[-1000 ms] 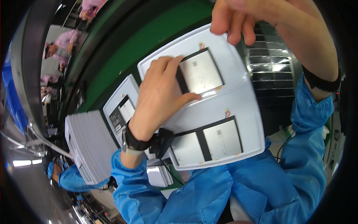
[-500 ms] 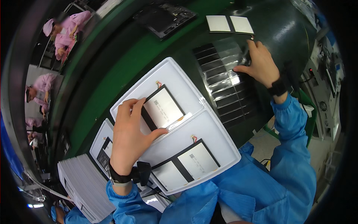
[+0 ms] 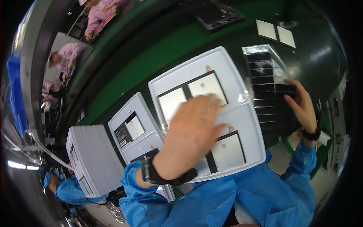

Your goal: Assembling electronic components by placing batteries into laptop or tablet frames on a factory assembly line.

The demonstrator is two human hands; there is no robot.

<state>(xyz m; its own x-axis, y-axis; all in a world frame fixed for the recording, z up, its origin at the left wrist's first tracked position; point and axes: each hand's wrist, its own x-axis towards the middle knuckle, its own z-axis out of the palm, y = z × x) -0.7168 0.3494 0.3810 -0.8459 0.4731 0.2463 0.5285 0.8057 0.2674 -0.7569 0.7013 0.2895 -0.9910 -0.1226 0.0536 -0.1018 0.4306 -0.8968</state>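
A white tray (image 3: 237, 70) with two compartments lies before me, holding flat silver-and-black battery packs with small coloured leads. Over the upper battery pack (image 3: 208, 87) is my left hand (image 3: 191, 126); its fingertips are smeared by motion, and its thumb sticks out toward the lower compartment. Whether those fingers hold anything is hidden by the blur. To the right of the tray, a clear-edged sheet (image 3: 261, 48) carries rows of black strips. My right hand (image 3: 304, 108) pinches a black strip (image 3: 281, 88) between thumb and fingers above the sheet's right side.
Another white tray (image 3: 145, 104) with battery packs stands to the left, beside a tall stack of white trays (image 3: 94, 159). Two white rectangular pieces (image 3: 266, 29) lie at the far right. A dark device panel (image 3: 217, 17) is at the back. People in pink work beyond the bench.
The view has shifted, so the trays appear further right. My left hand has moved across onto the upper battery pack. My right hand has come nearer along the strip sheet and now pinches a strip.
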